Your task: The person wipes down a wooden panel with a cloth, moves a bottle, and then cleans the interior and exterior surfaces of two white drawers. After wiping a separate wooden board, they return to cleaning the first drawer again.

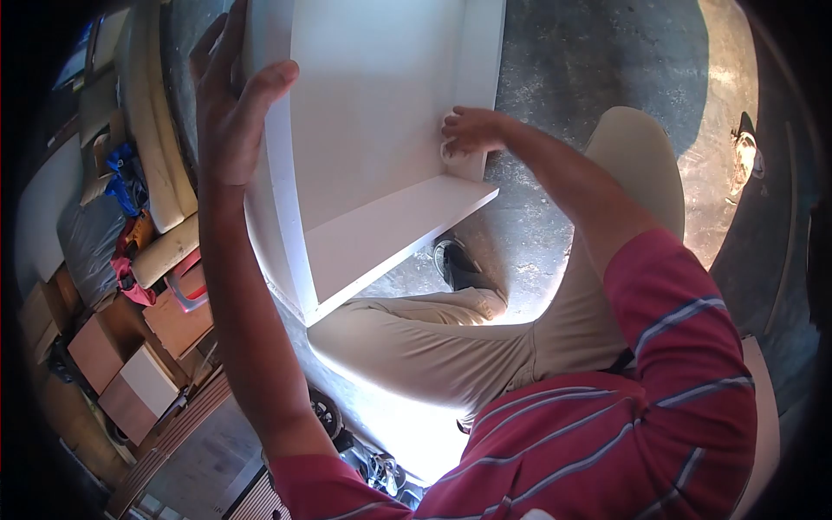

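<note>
A white open-fronted box or cabinet [364, 113] stands between my arms, its lower board [399, 238] near my bent leg. At its left side my left hand [232, 113] is raised, thumb and fingers spread around the outer edge of the side panel. Over on the right, my right hand [472, 132] touches the inside of the right panel near the lower board, its fingers bent. Whether those fingers hold something small is hidden.
Wood pieces [139, 390] and a red-framed item [188, 282] lie at the left, beside a blue bag [128, 179] and long padded pieces [152, 113]. My shoe [457, 264] rests on the concrete floor [589, 52]. A black wheel [325, 414] is at the bottom.
</note>
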{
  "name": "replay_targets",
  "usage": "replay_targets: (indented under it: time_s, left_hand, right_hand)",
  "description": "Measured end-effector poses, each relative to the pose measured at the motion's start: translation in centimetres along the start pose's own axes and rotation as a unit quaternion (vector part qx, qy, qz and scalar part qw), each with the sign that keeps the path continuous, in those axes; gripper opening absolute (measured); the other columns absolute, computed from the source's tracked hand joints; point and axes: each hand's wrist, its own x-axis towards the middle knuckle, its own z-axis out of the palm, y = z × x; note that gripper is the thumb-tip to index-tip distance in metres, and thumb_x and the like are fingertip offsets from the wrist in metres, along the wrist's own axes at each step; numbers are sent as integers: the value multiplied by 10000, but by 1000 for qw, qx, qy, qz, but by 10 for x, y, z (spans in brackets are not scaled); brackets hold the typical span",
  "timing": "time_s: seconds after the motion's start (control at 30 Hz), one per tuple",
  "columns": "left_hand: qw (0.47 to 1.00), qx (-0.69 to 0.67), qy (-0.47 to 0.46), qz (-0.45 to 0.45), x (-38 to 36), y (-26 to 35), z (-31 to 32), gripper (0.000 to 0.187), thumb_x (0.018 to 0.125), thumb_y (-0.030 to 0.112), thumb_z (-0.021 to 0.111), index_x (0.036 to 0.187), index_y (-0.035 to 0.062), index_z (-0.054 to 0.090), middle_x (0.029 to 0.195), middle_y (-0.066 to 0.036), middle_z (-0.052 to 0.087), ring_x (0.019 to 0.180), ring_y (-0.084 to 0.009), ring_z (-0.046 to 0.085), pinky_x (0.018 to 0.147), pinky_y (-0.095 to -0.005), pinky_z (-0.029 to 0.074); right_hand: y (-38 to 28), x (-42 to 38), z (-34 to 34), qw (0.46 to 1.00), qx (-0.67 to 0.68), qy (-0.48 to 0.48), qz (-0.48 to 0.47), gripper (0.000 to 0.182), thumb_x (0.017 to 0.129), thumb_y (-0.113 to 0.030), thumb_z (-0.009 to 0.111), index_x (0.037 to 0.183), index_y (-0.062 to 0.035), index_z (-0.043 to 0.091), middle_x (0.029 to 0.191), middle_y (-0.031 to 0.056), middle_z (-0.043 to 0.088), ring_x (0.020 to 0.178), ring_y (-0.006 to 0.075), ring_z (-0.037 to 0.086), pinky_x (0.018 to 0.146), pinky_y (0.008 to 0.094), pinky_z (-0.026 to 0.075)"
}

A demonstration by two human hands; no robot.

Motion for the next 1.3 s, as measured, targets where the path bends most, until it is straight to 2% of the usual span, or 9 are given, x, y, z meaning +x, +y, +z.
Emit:
replay_targets:
  time_s: [0.23, 0.33, 0.4, 0.57, 0.63, 0.83, 0.93, 1.17, 1.3]
  left_hand:
    - [998, 32, -21, 46, 1, 3, 0, 777, 673, 501, 508, 1346, 135, 377, 1344, -124, 367, 1231, -245, 321, 985, -410, 294]
    - [999, 16, 0, -28, -3, 17, 5, 778, 669, 488, 511, 1349, 135, 371, 1352, -120, 361, 1227, -250, 324, 987, -412, 293]
    - [1000, 15, 2, -26, -2, 17, 5, 784, 660, 485, 517, 1352, 146, 369, 1345, -125, 362, 1224, -251, 327, 988, -413, 294]
    - [1000, -11, 3, 6, -2, 0, 0, 762, 651, 413, 583, 1337, 140, 392, 1303, -159, 334, 1202, -272, 346, 979, -406, 317]
    - [999, -39, 9, -3, -3, 2, -1, 736, 649, 332, 647, 1319, 127, 420, 1279, -178, 311, 1179, -289, 367, 964, -391, 343]
    - [1000, 26, 7, -4, -2, 19, 5, 821, 653, 532, 567, 1351, 148, 373, 1308, -170, 329, 1229, -305, 311, 1001, -446, 277]
    - [1000, 7, 8, 18, -2, 24, 7, 758, 625, 330, 666, 1314, 126, 424, 1264, -223, 315, 1186, -339, 359, 912, -422, 396]
    - [999, 27, 10, 27, -1, 51, 17, 793, 567, 278, 672, 1310, 142, 431, 1262, -228, 309, 1159, -358, 394, 865, -434, 435]
    - [999, 38, -2, 28, -3, 58, 19, 808, 536, 253, 658, 1307, 151, 437, 1269, -224, 299, 1130, -366, 424, 841, -437, 450]
  right_hand:
    - [110, -20, 12, 977, 131, 39, 166, 307, 752, -213, 603, 1057, -230, 572, 1045, 30, 529, 1032, 202, 480, 823, 336, 441]
    - [140, -30, -19, 955, -163, 103, 224, 286, 789, -202, 557, 1075, -193, 567, 1039, 80, 533, 999, 241, 508, 825, 338, 453]
    - [150, -21, -28, 831, -15, 268, 488, 255, 813, -185, 512, 1057, -147, 572, 1043, 128, 535, 962, 278, 524, 817, 347, 457]
    - [71, -11, -47, 965, 85, -19, 248, 200, 797, -167, 534, 980, -127, 604, 1095, 119, 533, 1026, 290, 506, 846, 370, 445]
    - [57, -30, -36, 998, 12, 54, 12, 215, 763, -198, 584, 975, -187, 621, 1129, 63, 510, 1044, 238, 494, 865, 349, 440]
    - [117, -34, -31, 961, -92, 87, 245, 227, 747, -135, 571, 967, -171, 612, 1185, 46, 488, 1100, 256, 467, 920, 351, 411]
    - [150, -32, -46, 921, -122, 70, 364, 237, 745, -98, 540, 967, -147, 607, 1180, 55, 488, 1079, 261, 477, 895, 349, 430]
    - [175, -45, -46, 916, -181, 122, 338, 198, 787, -111, 521, 954, -101, 628, 1105, 75, 537, 1015, 255, 521, 814, 355, 481]
    - [154, -28, -87, 857, -164, -91, 480, 218, 767, -81, 533, 959, -48, 629, 958, 104, 610, 848, 263, 599, 725, 361, 515]
